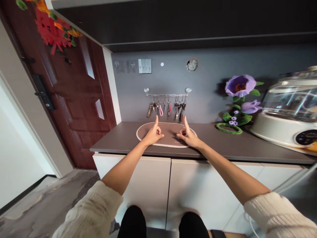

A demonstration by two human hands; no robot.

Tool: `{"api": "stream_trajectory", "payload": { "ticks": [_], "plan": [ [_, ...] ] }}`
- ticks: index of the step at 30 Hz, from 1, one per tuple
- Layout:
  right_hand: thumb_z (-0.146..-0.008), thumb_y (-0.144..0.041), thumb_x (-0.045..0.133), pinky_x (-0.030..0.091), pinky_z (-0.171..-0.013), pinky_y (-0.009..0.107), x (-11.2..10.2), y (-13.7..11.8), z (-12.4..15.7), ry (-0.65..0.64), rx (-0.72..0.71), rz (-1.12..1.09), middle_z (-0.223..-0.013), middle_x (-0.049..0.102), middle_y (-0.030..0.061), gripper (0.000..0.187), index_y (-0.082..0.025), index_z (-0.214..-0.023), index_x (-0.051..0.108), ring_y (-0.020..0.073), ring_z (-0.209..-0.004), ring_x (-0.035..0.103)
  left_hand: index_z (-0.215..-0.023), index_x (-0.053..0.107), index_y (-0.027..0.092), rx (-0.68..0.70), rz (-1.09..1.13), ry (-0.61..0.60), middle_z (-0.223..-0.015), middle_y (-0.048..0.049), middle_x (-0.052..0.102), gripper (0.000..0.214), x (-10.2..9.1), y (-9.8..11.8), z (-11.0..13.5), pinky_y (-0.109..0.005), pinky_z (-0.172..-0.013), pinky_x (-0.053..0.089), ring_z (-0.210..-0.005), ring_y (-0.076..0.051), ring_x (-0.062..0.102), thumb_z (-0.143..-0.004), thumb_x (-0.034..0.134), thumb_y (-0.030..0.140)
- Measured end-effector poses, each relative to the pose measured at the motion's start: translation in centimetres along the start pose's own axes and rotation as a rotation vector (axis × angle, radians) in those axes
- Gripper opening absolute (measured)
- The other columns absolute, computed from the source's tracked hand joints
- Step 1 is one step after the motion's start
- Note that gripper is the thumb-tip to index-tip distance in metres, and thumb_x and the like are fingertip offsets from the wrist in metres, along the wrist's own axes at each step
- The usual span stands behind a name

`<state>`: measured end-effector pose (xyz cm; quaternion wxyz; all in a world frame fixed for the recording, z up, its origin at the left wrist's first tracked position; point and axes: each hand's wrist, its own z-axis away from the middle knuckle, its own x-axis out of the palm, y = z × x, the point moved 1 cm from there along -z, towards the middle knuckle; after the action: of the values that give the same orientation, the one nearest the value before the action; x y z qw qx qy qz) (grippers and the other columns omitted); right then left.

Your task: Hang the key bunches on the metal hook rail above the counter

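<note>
My left hand [154, 133] is held over the left part of a brown oval mat [169, 130] with a pale rim. Its index finger points up and its thumb sticks out to the right, while the other fingers curl in. Mirroring it, my right hand [188, 135] is above the mat's right part, index finger up and thumb toward the left. Nothing is in either hand. Behind them, several keys [182, 105] and a pink strap [160, 110] hang from a metal rail [167, 95] on the grey wall.
The dark countertop [114, 138] tops white cabinets [143, 185]. To the right stand a purple fabric flower [240, 87] with a green ring base and a white appliance [284, 125] with a clear upper part. A dark shelf [198, 26] overhangs. At left is a red-brown door [81, 99].
</note>
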<state>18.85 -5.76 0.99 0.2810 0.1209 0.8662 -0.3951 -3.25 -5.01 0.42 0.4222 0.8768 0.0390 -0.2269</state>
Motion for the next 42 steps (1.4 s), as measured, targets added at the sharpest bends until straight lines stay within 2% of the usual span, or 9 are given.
{"api": "stream_trajectory", "payload": {
  "ticks": [4,8,12,18,24,31,35,38,42],
  "plan": [
    [-0.076,-0.032,0.052,0.043,-0.058,0.023,0.0,-0.2,0.1,0.029,0.022,-0.012,-0.067,0.046,-0.0049,0.093,-0.021,-0.137,-0.016,0.0095,-0.056,0.044,-0.134,-0.02,0.026,-0.052,0.09,0.034,-0.067,0.0074,0.044,0.104,0.1,0.1,0.0,-0.02,-0.064,0.038,-0.057,-0.005,0.041,-0.069,0.06,0.017],
    [-0.075,-0.039,0.053,0.046,-0.063,0.027,-0.7,0.7,-0.7,0.084,0.093,-0.056,-0.072,0.051,-0.0032,0.085,-0.025,-0.14,0.001,0.0113,-0.061,0.05,-0.137,-0.011,0.026,-0.174,0.082,0.181,-0.082,0.0012,0.052,0.101,-0.7,-0.8,-1.1,-0.023,-0.067,0.041,-0.069,-0.008,0.047,-0.069,0.062,0.027],
    [-0.068,-0.044,0.059,0.044,-0.082,0.034,-2.8,2.9,-3.8,0.325,0.227,-0.029,-0.092,0.056,0.0051,0.075,-0.019,-0.132,0.03,0.0171,-0.084,0.055,-0.139,0.005,0.022,-0.319,-0.1,0.374,-0.113,-0.0076,0.049,0.095,-2.8,-2.3,-4.0,-0.03,-0.085,0.039,-0.099,-0.018,0.047,-0.066,0.064,0.038],
    [-0.048,-0.05,0.072,0.04,-0.091,0.039,-5.8,6.2,-10.1,0.574,0.417,-0.021,-0.123,0.044,0.0161,0.107,-0.016,-0.134,0.02,0.0278,-0.11,0.046,-0.137,0.012,0.02,-0.448,-0.359,0.504,-0.139,-0.0136,0.025,0.104,-5.1,-3.5,-9.8,-0.037,-0.102,0.024,-0.128,-0.03,0.023,-0.055,0.067,0.053],
    [-0.043,-0.051,0.074,0.037,-0.092,0.04,-4.4,8.5,-14.9,0.756,0.417,0.035,-0.127,0.035,0.0185,0.121,-0.017,-0.137,0.007,0.031,-0.114,0.041,-0.135,0.007,0.018,-0.523,-0.349,0.526,-0.136,-0.0184,0.026,0.113,-3.4,-3.8,-14.7,-0.039,-0.099,0.027,-0.126,-0.032,0.027,-0.048,0.07,0.054],
    [-0.056,-0.043,0.069,0.039,-0.087,0.041,-1.3,9.0,-17.5,0.976,0.41,0.049,-0.118,0.038,0.0169,0.106,-0.024,-0.138,0.004,0.0309,-0.102,0.05,-0.134,0.002,0.021,-0.663,-0.352,0.74,-0.127,-0.0185,0.033,0.101,-0.1,-4.1,-18.0,-0.04,-0.086,0.037,-0.116,-0.031,0.04,-0.059,0.067,0.042],
    [-0.066,-0.035,0.058,0.035,-0.091,0.043,-1.2,7.9,-17.3,0.925,0.397,0.043,-0.121,0.035,0.0205,0.093,-0.017,-0.138,0.002,0.032,-0.108,0.045,-0.134,0.006,0.02,-0.64,-0.273,0.802,-0.12,-0.0192,0.04,0.082,0.3,-4.5,-18.4,-0.037,-0.076,0.041,-0.097,-0.027,0.055,-0.07,0.057,0.028],
    [-0.07,-0.031,0.052,0.032,-0.095,0.042,-1.7,7.2,-16.8,0.871,0.361,0.102,-0.125,0.037,0.0212,0.082,-0.011,-0.136,0.006,0.0302,-0.116,0.04,-0.132,0.011,0.019,-0.565,-0.258,0.744,-0.11,-0.0157,0.052,0.071,-0.4,-4.7,-17.8,-0.033,-0.073,0.041,-0.09,-0.024,0.059,-0.074,0.05,0.021],
    [-0.068,-0.029,0.053,0.034,-0.095,0.039,-2.7,6.6,-16.2,0.871,0.316,0.138,-0.123,0.045,0.0178,0.075,-0.01,-0.132,0.02,0.0272,-0.113,0.044,-0.128,0.02,0.02,-0.442,-0.257,0.669,-0.101,-0.0103,0.06,0.059,-2.0,-4.8,-16.9,-0.03,-0.073,0.041,-0.093,-0.022,0.058,-0.076,0.049,0.02]
  ]
}}
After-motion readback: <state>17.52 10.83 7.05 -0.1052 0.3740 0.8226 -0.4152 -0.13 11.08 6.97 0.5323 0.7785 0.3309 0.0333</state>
